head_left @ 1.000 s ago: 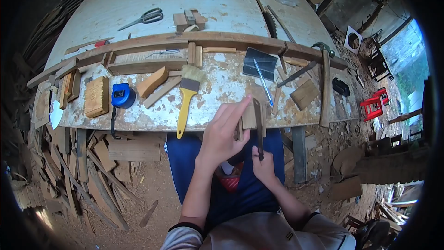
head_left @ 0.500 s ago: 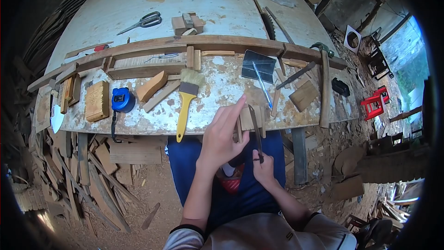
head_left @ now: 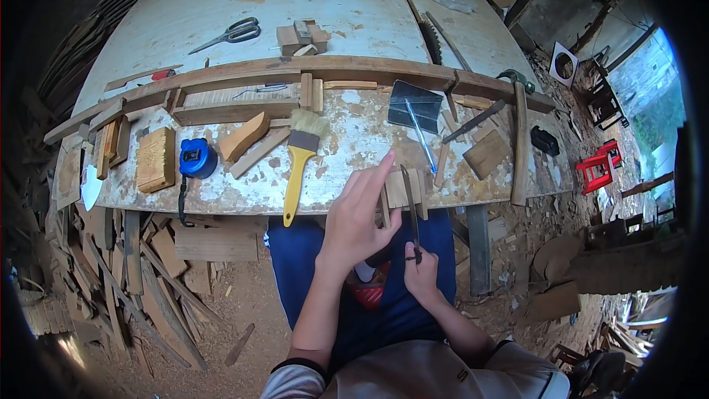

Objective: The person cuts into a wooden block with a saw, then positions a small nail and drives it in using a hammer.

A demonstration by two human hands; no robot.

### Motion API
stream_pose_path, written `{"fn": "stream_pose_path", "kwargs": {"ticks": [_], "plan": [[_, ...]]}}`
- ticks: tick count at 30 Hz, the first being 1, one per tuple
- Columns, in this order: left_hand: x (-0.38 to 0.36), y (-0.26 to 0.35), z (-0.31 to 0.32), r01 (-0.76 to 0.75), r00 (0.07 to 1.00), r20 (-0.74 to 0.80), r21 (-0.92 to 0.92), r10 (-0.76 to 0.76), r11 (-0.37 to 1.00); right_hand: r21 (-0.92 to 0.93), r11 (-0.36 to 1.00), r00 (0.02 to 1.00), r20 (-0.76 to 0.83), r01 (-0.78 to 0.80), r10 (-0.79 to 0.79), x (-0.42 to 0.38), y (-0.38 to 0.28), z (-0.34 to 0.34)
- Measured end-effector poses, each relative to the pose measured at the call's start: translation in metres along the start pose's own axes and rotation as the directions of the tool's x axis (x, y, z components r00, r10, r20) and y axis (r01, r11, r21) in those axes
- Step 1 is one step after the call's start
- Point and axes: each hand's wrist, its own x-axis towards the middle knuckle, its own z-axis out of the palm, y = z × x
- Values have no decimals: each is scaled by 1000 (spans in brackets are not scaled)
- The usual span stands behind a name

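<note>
At the front edge of the bench, a small wooden block (head_left: pixel 397 191) has thin wooden pieces along its sides. My left hand (head_left: pixel 357 210) steadies it from the left, index finger stretched forward and thumb at the near end. The contact under the palm is hidden. My right hand (head_left: pixel 421 270) is closed round the near end of a long, narrow, dark metal tool (head_left: pixel 413 214), which looks like a file. Its far part lies across the block. To the left is a brush (head_left: pixel 299 166) with a yellow handle; beyond the block, a pen (head_left: pixel 419 137) rests partly on a dark square plate (head_left: pixel 402 96).
A long wooden rail (head_left: pixel 244 72) crosses the paint-worn bench (head_left: pixel 343 151). A blue tape measure (head_left: pixel 197 158), scissors (head_left: pixel 233 33), a hammer (head_left: pixel 519 140) and a saw blade (head_left: pixel 430 41) lie on it. Wood scraps (head_left: pixel 162 295) are piled below left.
The view has shifted very slightly. The dark tool and the block sit a little further right in view; both hands keep the same grip.
</note>
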Motion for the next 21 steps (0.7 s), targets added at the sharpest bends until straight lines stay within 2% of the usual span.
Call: {"fn": "stream_pose_path", "kwargs": {"ticks": [10,21], "plan": [[1,-1,1,14,1000,-16,23,-14,1000,45,999,997,-72,29,-26,-2,6,3],[1,2,0,6,1000,-14,8,-6,1000,9,999,998,-42,47,-47,12,-6,-5]]}}
